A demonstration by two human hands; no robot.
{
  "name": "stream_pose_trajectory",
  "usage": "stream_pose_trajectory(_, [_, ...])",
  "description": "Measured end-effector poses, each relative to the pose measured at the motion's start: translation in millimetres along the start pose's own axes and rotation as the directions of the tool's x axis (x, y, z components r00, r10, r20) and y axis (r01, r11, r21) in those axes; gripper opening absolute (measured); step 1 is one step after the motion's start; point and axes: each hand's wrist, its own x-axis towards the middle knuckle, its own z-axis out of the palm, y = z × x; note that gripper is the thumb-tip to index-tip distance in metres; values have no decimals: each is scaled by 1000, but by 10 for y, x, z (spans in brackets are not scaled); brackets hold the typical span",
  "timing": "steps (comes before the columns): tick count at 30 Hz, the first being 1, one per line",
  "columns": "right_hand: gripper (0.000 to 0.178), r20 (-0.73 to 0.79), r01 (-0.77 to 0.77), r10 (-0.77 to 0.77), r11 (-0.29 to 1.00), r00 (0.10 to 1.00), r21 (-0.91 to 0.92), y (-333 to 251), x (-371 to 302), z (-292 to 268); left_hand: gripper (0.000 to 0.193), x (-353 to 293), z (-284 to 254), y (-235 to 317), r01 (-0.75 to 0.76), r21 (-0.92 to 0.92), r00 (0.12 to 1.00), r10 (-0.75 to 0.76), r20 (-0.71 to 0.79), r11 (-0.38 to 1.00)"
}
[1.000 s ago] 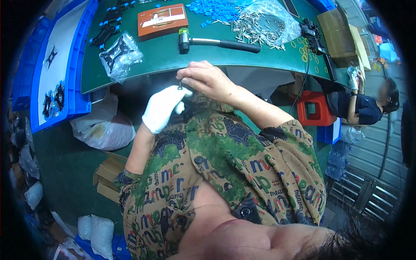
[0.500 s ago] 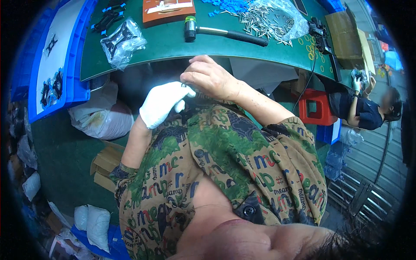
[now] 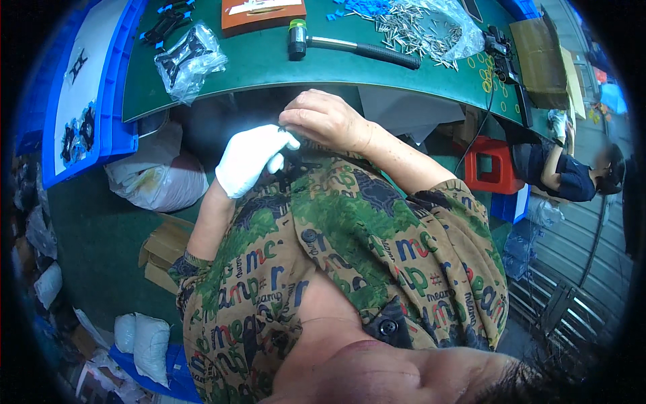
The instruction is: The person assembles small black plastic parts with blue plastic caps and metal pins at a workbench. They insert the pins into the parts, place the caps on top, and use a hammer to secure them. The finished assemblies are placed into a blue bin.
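In front of my shirt, just short of the table's near edge, my two hands meet at the fingertips. My left hand wears a white glove, and its fingers are curled closed. The bare right hand bends its fingers in a pinch against the left fingertips. A small dark bit shows between them, but what it is stays hidden. Beyond the hands, a mallet with a black grip lies across the green table. Left of it sits a clear plastic bag with black X-shaped parts inside.
A brown block, blue pieces, metal pins and yellow rings lie on the table. Blue trays stand left. At right are a cardboard box, a red stool and a co-worker.
My hands stay together in nearly the same place, with only a slight shift of the fingers. The view has moved slightly. At right, the co-worker's hands have shifted.
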Motion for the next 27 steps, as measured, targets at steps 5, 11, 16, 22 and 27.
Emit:
stream_pose_trajectory(5, [26,-11,-52,53,998,999,21,-55,-20,62,28,-13,15,6,-58,177,998,57,12,983])
stream_pose_trajectory(11, [28,0,-31,31,999,1000,25,-31,-16,84,28,-30,20,11,-39,131,999,42,-18,991])
stream_pose_trajectory(16, [26,-4,-19,19,1000,1000,-2,-25,-25,60,27,-14,12,-15,-91,208,996,94,-3,974])
stream_pose_trajectory(22, [23,-62,-97,95,995,994,-17,-118,-64,131,23,-23,42,-49,-71,107,997,74,-29,992])
stream_pose_trajectory(27, [23,-119,-118,114,993,986,-27,-159,-123,217,22,-44,70,-70,-197,209,979,205,-16,958])
